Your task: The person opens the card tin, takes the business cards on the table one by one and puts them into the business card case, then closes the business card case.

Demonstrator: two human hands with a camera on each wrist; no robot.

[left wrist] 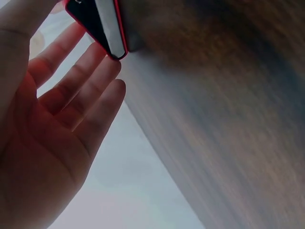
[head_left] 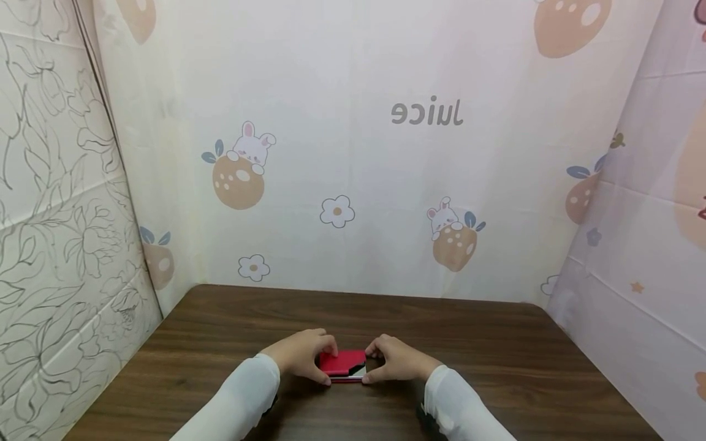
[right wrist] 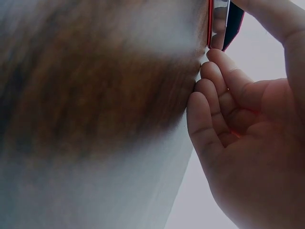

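Observation:
A small flat red case, like a card case, lies low over the wooden table between both hands. Its lid stands at a slant, with a black inner side and a shiny silver strip below. My left hand pinches the left end, thumb at the near edge and fingers at the far side. At the right end, my right hand holds it with thumb near and index finger far. In the right wrist view the strip mirrors fingertips. The case is cut off in both wrist views, so its contents are hidden.
The dark wooden table spreads around the hands. Behind it hangs a white curtain printed with rabbits, fruit and flowers. Further printed sheets close off the left side and the right side.

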